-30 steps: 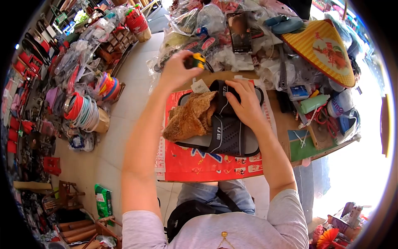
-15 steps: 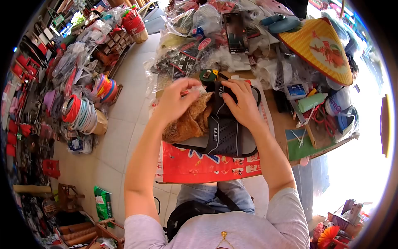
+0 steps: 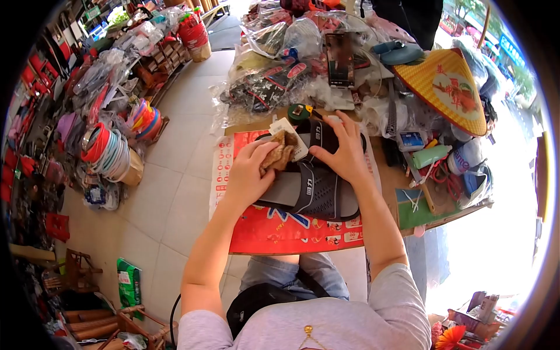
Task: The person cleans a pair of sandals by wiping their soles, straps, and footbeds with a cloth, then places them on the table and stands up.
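Note:
A pair of black-and-grey slide sandals lies side by side on a red printed sheet (image 3: 265, 236). My left hand (image 3: 248, 175) is closed around a bunched brown cloth (image 3: 279, 155) at the far sandal's open end. A white tag (image 3: 298, 143) shows beside the cloth, against that sandal. Over the far sandal (image 3: 315, 133), my right hand (image 3: 345, 146) rests with the thumb on the near side of its strap and the fingers across the far side. The near sandal (image 3: 321, 192) lies flat, untouched, its white lettering facing me.
Behind the sandals are a tape measure (image 3: 300, 112), a phone (image 3: 340, 61) and plastic-wrapped goods (image 3: 262, 87). A yellow conical hat (image 3: 443, 87), a green bottle (image 3: 431, 156) and a wooden-handled tool (image 3: 427, 198) lie to the right. Crowded shelves and coiled hoses (image 3: 111, 151) stand left.
The brown cloth, spread over the sandals before, is now bunched smaller in my left hand, which has moved down toward me. The white tag and near sandal's footbed have come into view.

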The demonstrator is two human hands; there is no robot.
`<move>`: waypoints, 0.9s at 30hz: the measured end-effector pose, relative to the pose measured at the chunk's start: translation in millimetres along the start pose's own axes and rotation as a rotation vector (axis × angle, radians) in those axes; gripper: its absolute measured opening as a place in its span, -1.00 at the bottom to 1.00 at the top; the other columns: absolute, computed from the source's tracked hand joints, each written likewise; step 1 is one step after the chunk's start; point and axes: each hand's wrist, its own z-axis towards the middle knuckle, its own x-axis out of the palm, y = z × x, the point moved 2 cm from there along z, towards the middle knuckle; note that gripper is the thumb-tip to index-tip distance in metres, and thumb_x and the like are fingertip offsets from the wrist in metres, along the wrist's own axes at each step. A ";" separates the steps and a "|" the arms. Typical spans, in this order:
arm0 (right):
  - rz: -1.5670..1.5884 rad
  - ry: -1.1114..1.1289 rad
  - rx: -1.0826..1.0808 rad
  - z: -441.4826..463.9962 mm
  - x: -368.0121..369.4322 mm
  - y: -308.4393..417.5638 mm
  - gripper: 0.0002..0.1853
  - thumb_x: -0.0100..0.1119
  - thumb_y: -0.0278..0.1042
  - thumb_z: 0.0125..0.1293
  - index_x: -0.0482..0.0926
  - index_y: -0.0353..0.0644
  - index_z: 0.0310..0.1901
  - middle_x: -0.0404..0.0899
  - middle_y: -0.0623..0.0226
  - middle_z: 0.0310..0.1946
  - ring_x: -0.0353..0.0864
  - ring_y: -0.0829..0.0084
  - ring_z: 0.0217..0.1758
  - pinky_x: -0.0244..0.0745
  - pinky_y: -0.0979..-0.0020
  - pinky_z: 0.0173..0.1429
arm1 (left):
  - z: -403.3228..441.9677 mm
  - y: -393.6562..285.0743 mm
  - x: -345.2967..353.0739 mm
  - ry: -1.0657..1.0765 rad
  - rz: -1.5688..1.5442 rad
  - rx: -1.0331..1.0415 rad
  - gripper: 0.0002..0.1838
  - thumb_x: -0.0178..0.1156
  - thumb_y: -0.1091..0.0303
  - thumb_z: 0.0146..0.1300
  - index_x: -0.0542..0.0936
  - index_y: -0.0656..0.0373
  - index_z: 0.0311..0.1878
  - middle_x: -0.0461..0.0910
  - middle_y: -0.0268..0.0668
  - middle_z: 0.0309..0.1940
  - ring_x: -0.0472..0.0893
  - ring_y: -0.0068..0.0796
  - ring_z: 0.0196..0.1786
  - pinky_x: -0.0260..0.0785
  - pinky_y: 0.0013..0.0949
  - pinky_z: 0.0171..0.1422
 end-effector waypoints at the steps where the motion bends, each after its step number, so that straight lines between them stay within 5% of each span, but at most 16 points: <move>1: -0.013 -0.022 0.021 0.8 -3.0 -1.9 -0.24 0.46 0.06 0.13 0.45 -0.11 0.31 0.32 0.00 0.33 0.27 -0.07 0.40 0.25 0.05 0.42 | -8.0 -2.8 -4.8 -0.088 0.037 0.016 -0.39 0.31 0.53 -0.03 0.54 0.04 0.20 0.53 -0.11 0.18 0.49 0.00 0.24 0.38 -0.07 0.30; 4: -0.076 -0.093 0.016 1.3 -18.7 -1.0 -0.28 0.42 0.11 0.16 0.48 -0.10 0.28 0.44 0.03 0.20 0.42 -0.03 0.26 0.39 0.07 0.28 | -36.0 -4.6 0.1 -0.236 0.101 0.030 -0.39 0.31 0.53 -0.05 0.55 0.06 0.18 0.54 -0.12 0.17 0.51 0.00 0.21 0.36 -0.07 0.30; 7: -0.078 -0.021 0.273 -0.6 -29.8 -8.5 -0.36 0.39 0.08 0.21 0.52 -0.08 0.24 0.62 0.18 -0.15 0.64 0.18 -0.10 0.52 0.22 0.01 | -49.0 -1.7 9.7 -0.358 0.124 0.056 -0.40 0.31 0.53 -0.07 0.56 0.07 0.17 0.54 -0.12 0.16 0.51 0.01 0.19 0.33 -0.05 0.31; 10: 0.047 0.214 0.408 -11.0 -35.4 -2.4 -0.37 0.37 0.01 0.24 0.49 -0.10 0.28 0.62 0.17 -0.14 0.63 0.21 -0.20 0.52 0.23 -0.05 | -51.7 3.5 12.2 -0.429 0.101 0.092 -0.40 0.31 0.53 -0.07 0.56 0.08 0.17 0.54 -0.10 0.17 0.51 0.00 0.19 0.33 -0.04 0.31; 17: 0.118 0.106 0.390 -39.2 -54.1 5.1 -0.29 0.36 -0.11 0.27 0.35 -0.12 0.41 0.60 0.10 0.04 0.62 0.40 -0.33 0.55 0.34 -0.21 | -55.4 9.8 12.1 -0.559 -0.090 0.067 -0.46 0.30 0.52 0.01 0.55 0.12 0.16 0.54 -0.09 0.17 0.52 -0.02 0.18 0.32 -0.05 0.30; 19: 0.605 0.152 0.565 -48.0 -47.2 11.0 -0.19 0.33 -0.12 0.33 0.15 -0.10 0.51 0.48 0.02 0.23 0.64 0.40 -0.28 0.61 0.35 -0.23 | -53.7 7.9 12.0 -0.559 -0.077 0.067 -0.48 0.30 0.51 0.03 0.56 0.11 0.15 0.54 -0.09 0.16 0.52 -0.02 0.18 0.32 -0.05 0.29; 22: 0.784 0.167 0.700 -46.8 -41.2 3.5 -0.15 0.24 -0.11 0.41 -0.04 -0.06 0.57 0.35 -0.01 0.35 0.68 0.31 -0.20 0.66 0.30 -0.24 | -51.0 6.8 12.9 -0.558 -0.046 0.092 -0.49 0.32 0.49 0.04 0.57 0.11 0.14 0.56 -0.11 0.14 0.53 -0.03 0.17 0.32 -0.06 0.28; 27: 1.300 0.233 0.849 -48.8 -39.5 -1.8 -0.26 0.09 -0.21 0.49 -0.05 -0.06 0.56 0.41 0.08 0.31 0.70 0.23 -0.11 0.66 0.25 -0.15 | -47.5 3.8 13.3 -0.550 -0.023 0.095 -0.50 0.33 0.48 0.03 0.58 0.10 0.13 0.59 -0.13 0.12 0.54 -0.05 0.17 0.32 -0.07 0.26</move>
